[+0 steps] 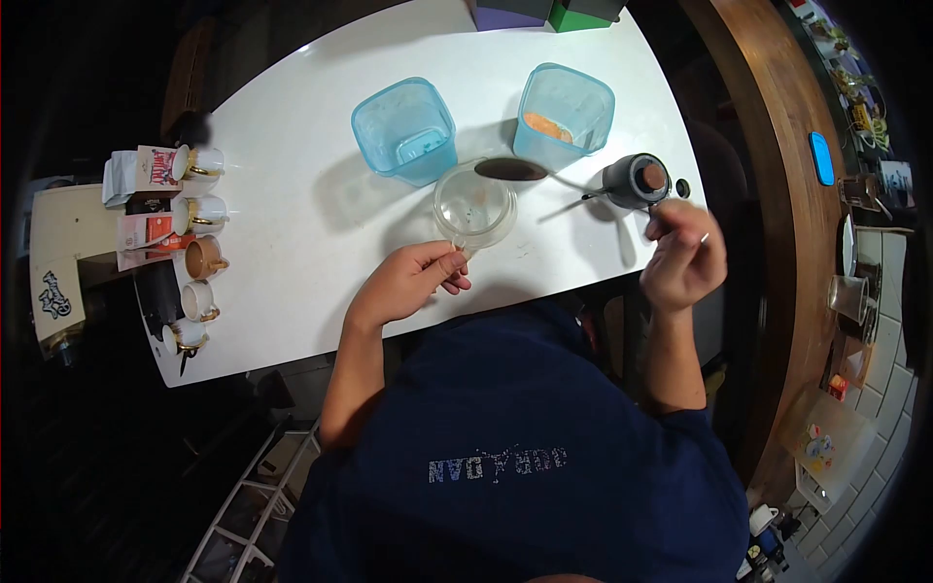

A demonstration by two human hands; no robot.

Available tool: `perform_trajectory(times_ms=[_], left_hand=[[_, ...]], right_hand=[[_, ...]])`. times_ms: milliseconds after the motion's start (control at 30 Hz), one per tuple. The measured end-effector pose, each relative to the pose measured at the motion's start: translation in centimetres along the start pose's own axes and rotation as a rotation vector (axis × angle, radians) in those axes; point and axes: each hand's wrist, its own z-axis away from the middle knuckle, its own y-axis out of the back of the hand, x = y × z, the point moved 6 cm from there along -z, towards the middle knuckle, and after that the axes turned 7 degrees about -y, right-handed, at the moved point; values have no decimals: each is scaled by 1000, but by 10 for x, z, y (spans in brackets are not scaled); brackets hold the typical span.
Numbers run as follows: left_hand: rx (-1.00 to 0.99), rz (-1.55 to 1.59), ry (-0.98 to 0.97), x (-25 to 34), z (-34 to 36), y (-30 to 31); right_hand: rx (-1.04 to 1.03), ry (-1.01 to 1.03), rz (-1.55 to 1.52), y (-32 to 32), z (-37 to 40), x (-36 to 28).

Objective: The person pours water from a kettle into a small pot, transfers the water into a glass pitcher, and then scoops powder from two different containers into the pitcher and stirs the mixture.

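My left hand (418,280) pinches the small handle at the near rim of a clear round container (476,233), which has a few small specks inside. In my right hand (688,257), at the table's right side, the fingers are closed around the end of a long-handled spoon (512,170). Its dark bowl hangs over the far rim of the round container, and its thin handle passes in front of a dark pot (632,185) with a brown knob. Behind stand two translucent blue tubs: the left tub (403,117) and the right tub (568,87), which has something orange inside.
Several cups, including a brown cup (204,257), line the left edge of the white table (292,282), beside small packets (146,230). Purple and green boxes (583,14) stand at the far edge. A wooden counter (768,126) runs along the right.
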Motion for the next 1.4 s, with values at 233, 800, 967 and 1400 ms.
perform_trajectory(times_ms=[233,800,967,1400], left_hand=[[28,-68,-46,0,8,4],[36,-23,-46,-22,18,-4],[41,-21,-51,-22,15,-5],[92,-14,8,-16,15,-1]], right_hand=[[278,-108,-52,19,16,10],[-48,-61,614,-57,-34,58],[-60,-100,578,-57,-39,62],[179,-328,433,-21,-49,73]])
